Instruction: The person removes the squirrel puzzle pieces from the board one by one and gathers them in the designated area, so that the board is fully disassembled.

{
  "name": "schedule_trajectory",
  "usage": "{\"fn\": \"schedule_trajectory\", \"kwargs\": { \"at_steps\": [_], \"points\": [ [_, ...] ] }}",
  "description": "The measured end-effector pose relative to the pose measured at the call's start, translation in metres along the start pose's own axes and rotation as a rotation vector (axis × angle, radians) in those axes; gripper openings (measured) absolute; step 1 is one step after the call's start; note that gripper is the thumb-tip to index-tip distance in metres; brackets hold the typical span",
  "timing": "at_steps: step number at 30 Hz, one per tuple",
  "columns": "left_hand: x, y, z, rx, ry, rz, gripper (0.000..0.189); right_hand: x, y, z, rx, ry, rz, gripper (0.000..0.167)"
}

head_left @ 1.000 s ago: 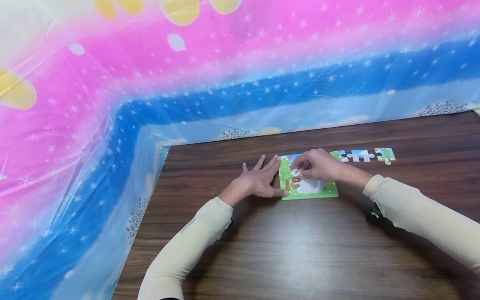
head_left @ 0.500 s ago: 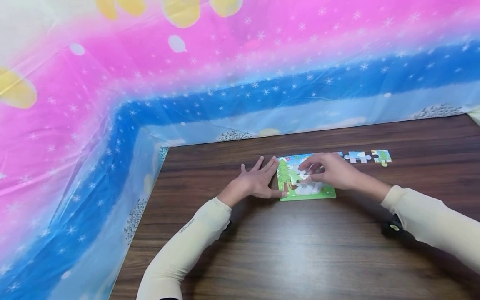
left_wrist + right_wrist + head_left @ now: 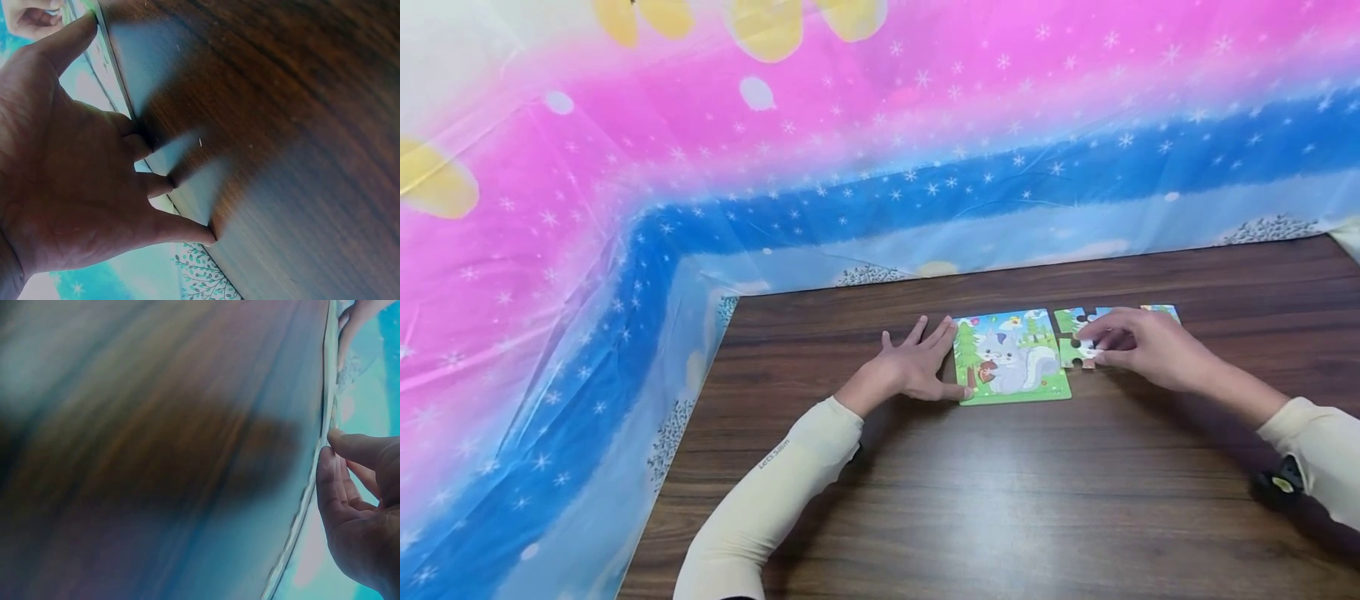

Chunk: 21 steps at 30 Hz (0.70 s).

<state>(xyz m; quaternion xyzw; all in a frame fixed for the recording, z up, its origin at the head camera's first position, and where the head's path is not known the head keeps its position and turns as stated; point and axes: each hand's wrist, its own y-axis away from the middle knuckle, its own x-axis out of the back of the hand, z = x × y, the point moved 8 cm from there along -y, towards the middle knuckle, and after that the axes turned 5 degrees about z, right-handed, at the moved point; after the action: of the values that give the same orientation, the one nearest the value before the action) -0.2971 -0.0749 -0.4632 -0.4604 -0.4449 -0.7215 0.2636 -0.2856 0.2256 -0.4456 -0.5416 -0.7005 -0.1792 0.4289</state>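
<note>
A small jigsaw board (image 3: 1011,387) with a grey squirrel, a brown nut and green trees lies flat on the wooden table. My left hand (image 3: 913,367) rests at its left edge with the fingers spread, the thumb on the lower left corner. To the right of the board, my right hand (image 3: 1153,346) pinches a jigsaw piece (image 3: 1076,353) between thumb and fingers. That piece sits just below another jigsaw piece (image 3: 1069,320), right at its edge. In the right wrist view the thumb and fingertips meet at the table's surface.
Two more jigsaw pieces lie in a row behind my right hand: one piece (image 3: 1103,312) partly hidden by the fingers, and a farther piece (image 3: 1163,309). A pink and blue patterned cloth (image 3: 850,200) hangs along the table's back and left edges.
My right hand has moved right, from over the board to the loose pieces, bringing a jigsaw piece below the nearest one. The left hand has stayed at the board's edge.
</note>
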Motion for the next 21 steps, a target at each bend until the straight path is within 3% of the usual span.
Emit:
{"fn": "schedule_trajectory", "kwargs": {
  "at_steps": [12, 21],
  "points": [
    [-0.002, 0.000, 0.000, -0.010, -0.006, -0.002, 0.108, -0.003, 0.005, 0.006, -0.005, 0.019, -0.055, 0.034],
    [-0.002, 0.000, 0.000, 0.003, -0.002, -0.008, 0.108, -0.007, -0.008, -0.017, 0.055, 0.074, -0.116, 0.045]
  ]
}}
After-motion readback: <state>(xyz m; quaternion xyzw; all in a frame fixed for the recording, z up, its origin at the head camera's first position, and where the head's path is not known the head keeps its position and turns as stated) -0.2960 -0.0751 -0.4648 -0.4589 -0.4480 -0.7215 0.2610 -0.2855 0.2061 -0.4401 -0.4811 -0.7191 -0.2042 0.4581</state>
